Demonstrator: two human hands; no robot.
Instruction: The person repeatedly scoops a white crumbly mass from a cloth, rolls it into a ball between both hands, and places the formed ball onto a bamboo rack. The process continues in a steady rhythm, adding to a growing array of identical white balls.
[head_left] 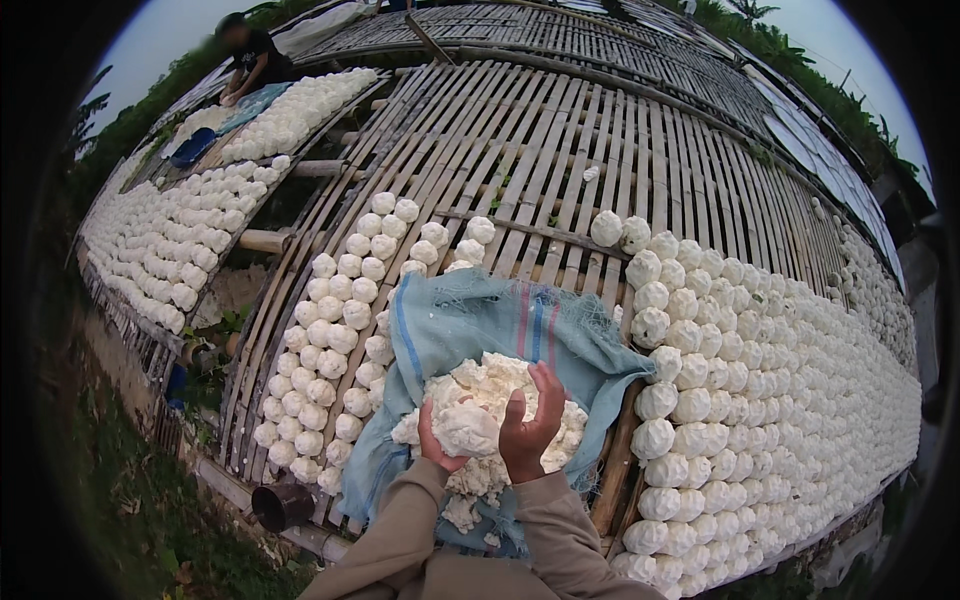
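A rough white ball of moist, crumbly dough-like stuff [468, 430] rests in my left hand [432, 440], whose fingers curve round its left side and underneath. Just to its right, my right hand [532, 422] is raised with thumb and fingers apart, holding nothing. Below both hands lies a loose heap of the same white crumbly stuff [500, 375]. The heap sits on a blue woven plastic sheet [450, 310] with pink and darker blue stripes, its edges frayed and crumpled.
Rows of white balls [700, 400] cover the bamboo slat platform [560, 130] to my right, with shorter rows [325, 345] on my left. Across a gap stands another platform with balls [165, 240], a blue basin [192, 147] and a person [255, 60]. A dark can [282, 507] sits at the near-left edge.
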